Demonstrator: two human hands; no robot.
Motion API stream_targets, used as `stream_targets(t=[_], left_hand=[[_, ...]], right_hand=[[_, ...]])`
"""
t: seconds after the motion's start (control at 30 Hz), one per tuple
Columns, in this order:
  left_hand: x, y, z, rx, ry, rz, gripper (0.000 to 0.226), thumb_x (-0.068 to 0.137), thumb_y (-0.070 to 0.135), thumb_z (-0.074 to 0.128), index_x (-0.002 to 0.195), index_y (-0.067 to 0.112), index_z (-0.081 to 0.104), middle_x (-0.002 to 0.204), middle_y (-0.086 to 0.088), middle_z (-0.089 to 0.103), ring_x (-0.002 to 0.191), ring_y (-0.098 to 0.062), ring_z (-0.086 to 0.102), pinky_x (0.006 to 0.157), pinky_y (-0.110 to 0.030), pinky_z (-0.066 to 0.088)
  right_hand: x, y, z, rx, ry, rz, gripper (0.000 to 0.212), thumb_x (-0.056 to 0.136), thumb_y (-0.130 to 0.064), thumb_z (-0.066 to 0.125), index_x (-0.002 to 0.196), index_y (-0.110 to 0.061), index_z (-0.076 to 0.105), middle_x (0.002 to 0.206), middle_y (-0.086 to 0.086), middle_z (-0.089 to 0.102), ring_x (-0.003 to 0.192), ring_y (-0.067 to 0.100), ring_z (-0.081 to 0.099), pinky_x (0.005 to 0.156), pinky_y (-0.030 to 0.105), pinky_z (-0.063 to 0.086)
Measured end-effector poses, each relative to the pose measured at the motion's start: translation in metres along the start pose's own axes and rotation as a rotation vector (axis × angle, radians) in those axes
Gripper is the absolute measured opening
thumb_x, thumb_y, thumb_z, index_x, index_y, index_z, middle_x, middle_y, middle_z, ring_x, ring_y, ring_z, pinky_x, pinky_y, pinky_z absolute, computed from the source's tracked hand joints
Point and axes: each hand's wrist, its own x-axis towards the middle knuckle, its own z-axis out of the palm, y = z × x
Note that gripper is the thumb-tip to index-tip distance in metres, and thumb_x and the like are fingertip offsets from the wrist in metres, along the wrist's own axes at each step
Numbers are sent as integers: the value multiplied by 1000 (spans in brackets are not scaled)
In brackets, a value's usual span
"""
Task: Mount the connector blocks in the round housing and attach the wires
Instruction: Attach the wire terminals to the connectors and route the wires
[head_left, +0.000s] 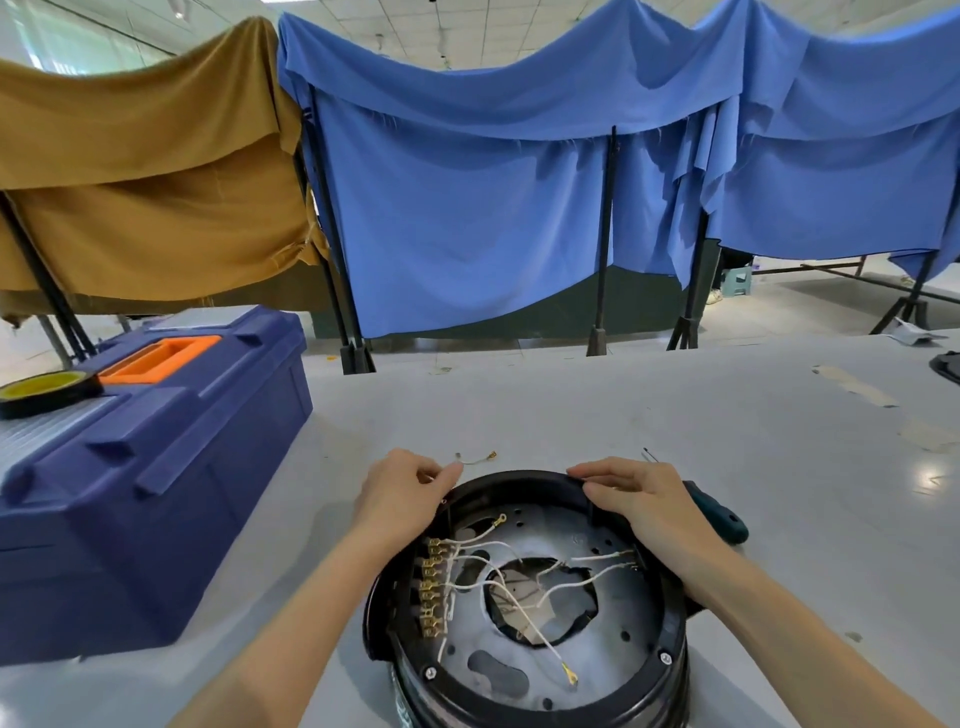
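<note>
The round black housing (670, 631) stands on the table in front of me, open side up. Inside on its left wall sits a connector block with a row of brass terminals (432, 590); white wires (483, 558) run from it toward the centre hole. A smaller connector block (632, 560) with two wires sits on the right wall. Two wire ends with ring lugs (570, 675) lie loose. My left hand (402, 496) curls its fingers on the far left rim. My right hand (641, 501) holds the far right rim, thumb inside.
A short loose wire (477, 458) lies on the table just beyond the housing. A dark green screwdriver (719, 514) lies partly behind my right hand. A blue toolbox (156, 467) with a tape roll (47, 392) on it stands at the left. Draped cloth screens stand behind the table.
</note>
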Motion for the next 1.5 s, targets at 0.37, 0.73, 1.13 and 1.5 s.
stream_targets(t=[0.37, 0.73, 1.13, 1.5], left_hand=[[71, -30, 30, 53, -291, 282, 33, 97, 11, 54, 118, 35, 63, 149, 9, 41, 146, -16, 20, 118, -48, 13], [81, -36, 43, 153, -101, 303, 12, 83, 7, 71, 92, 9, 78, 98, -6, 74, 87, -17, 64, 86, -28, 49], [59, -21, 31, 397, -302, 262, 18, 91, -4, 37, 101, 11, 35, 100, -17, 56, 90, -33, 53, 83, -45, 46], [42, -17, 3, -151, -214, 46, 24, 95, -2, 45, 93, 20, 37, 86, -3, 56, 73, -13, 46, 58, -19, 39]], right_hand=[[21, -5, 3, -217, -31, -83, 12, 84, -12, 72, 80, -24, 74, 76, -5, 72, 62, 2, 55, 64, 13, 43], [25, 3, 0, -153, -41, -88, 17, 83, -14, 73, 75, -28, 76, 71, -5, 70, 62, 3, 58, 63, 12, 44], [15, -13, -15, -236, -347, -64, 18, 82, -14, 78, 94, -27, 78, 90, -2, 76, 88, 15, 69, 79, 23, 56], [12, -22, -26, -328, -422, -71, 12, 77, -19, 83, 85, -27, 80, 85, -1, 77, 82, 13, 70, 75, 20, 54]])
